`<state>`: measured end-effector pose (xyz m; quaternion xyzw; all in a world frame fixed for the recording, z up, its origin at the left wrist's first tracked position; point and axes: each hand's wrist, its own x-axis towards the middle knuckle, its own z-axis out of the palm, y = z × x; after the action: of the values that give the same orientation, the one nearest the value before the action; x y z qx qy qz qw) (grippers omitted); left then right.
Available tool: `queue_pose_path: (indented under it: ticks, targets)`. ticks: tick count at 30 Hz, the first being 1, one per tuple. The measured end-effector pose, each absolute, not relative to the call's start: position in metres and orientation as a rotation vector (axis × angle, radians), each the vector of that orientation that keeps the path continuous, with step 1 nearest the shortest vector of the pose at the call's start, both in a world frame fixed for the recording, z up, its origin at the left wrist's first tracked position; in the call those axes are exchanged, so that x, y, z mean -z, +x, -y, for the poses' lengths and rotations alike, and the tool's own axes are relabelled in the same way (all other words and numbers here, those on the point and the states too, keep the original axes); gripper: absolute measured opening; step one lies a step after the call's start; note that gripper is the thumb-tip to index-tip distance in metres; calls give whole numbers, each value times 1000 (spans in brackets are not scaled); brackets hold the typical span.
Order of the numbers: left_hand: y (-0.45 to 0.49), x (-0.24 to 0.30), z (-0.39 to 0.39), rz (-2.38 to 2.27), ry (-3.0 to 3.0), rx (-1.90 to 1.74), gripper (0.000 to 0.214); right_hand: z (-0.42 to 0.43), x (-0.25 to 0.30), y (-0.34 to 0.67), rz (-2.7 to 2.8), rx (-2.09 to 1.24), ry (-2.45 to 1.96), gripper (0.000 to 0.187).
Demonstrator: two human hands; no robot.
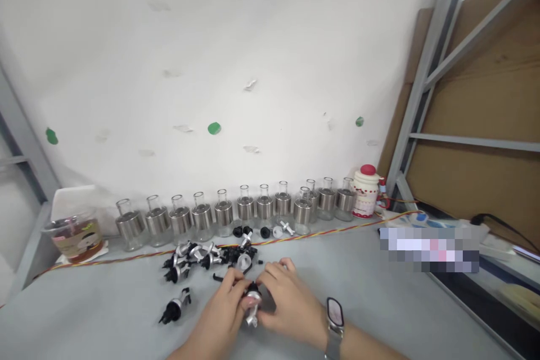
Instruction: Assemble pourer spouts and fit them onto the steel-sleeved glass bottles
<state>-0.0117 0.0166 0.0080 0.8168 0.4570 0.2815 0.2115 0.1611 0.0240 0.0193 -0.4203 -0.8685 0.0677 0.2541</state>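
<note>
Low in the middle of the head view, a black-and-silver bottle pourer (253, 296) is held between both hands. My left hand (228, 306) grips it from the left, thumb across its silver middle. From the right, my right hand (287, 296) closes on it, fingertips near its black top and thumb by the silver lower end. The fingers hide part of the pourer. Just beyond the hands lies a heap of similar pourers (213, 256) and loose black and silver parts. One separate pourer (175, 307) rests on the table to the left.
Glass bottles with metal bands (180, 218) stand in a row along the wall. A white jar with a red lid (365, 191) ends the row. At left sits a tub of brown liquid (80, 236). A twisted wire (139, 256) crosses the grey table (105, 320).
</note>
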Motion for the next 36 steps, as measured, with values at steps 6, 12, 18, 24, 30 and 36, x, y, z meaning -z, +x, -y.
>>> queue_pose_path:
  ticks: [6, 12, 18, 24, 30, 36]
  targets:
    - [-9, 9, -19, -1265, 2294, -717, 21, -23, -18, 160, 2424, -227, -1102, 18]
    - [-6, 1, -15, -1121, 2260, -736, 21, -23, -9, 155, 2375, -243, -1033, 19]
    - [-6, -4, -13, -960, 2185, -810, 24, -27, -5, 157, 2380, -301, -949, 27]
    - [-6, 2, -21, -1007, 1904, -881, 20, -29, -17, 165, 2431, -112, -956, 14]
    - [-1, 3, -29, -996, 1303, -1063, 34, -31, -26, 167, 2454, -16, -1065, 6]
    - [-3, 1, -30, -1144, 1193, -1169, 46, -42, -30, 179, 2469, -128, -1167, 19]
